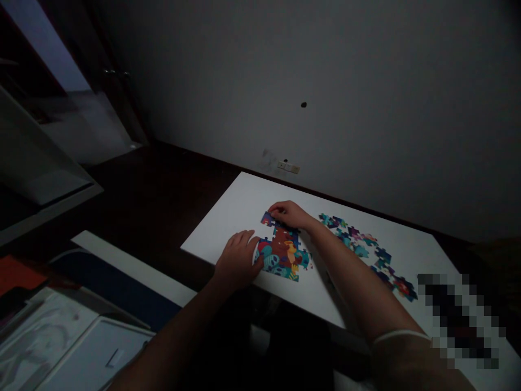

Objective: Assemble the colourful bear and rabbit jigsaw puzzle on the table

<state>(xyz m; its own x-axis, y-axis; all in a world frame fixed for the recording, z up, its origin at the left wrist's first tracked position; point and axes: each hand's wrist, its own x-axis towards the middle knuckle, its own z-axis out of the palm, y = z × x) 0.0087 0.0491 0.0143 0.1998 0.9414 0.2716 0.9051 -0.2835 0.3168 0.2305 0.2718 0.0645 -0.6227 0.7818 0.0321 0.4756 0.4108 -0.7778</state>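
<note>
as our right hand [288,213] meets a purple piece [266,219], our left hand [238,258] flanks the puzzle [283,255]

where the dim room surrounds us, a plain wall [366,81] with a dark spot [303,105] and a pale socket [288,167] rises behind our white table [228,217]. loose pieces [361,251] spread in a band to the right, and our right forearm [350,271] crosses between them and the puzzle, covering some of the tabletop. beyond it, pixel blocks [459,320] mask something at the table's right end. at lower left we see a white-framed panel [118,353] and an orange thing [20,274] too dark for us to name.

the puzzle lies flat on the table, just right of our left hand and on the near side of our right hand's fingertips. our left hand is palm down, fingers stretched out, thumb at the puzzle's left edge. our right hand is bent, fingertips drawn together at the purple piece by the puzzle's far left corner; whether they pinch it or merely press it, we cannot tell.

all the pieces look thin, with rounded tabs and notches. brown, teal, red and yellow shapes fill the puzzle, and its near edge runs straight.
</note>
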